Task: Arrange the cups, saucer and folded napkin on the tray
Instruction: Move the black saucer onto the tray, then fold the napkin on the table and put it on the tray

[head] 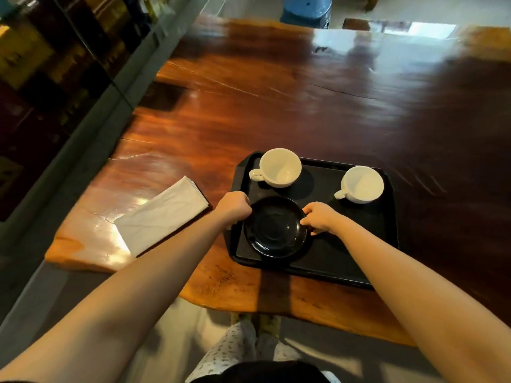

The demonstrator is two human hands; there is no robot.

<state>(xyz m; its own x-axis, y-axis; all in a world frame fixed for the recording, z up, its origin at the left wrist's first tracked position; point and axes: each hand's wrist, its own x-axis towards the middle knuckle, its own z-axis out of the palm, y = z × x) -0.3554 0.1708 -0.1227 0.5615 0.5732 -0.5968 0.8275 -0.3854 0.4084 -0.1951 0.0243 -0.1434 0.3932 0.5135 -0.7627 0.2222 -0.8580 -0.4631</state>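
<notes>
Saucer (275,227) is pinched at opposite rim edges by left hand (233,208) and right hand (320,217), likely for level seating near the tray's (326,268) near-left corner, both cups (279,167) along its far edge, napkin (161,216) left off-tray.

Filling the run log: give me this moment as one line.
left hand: on saucer rim | right hand: on saucer rim | saucer: on tray | two cups: on tray | napkin: on table, off tray
</notes>
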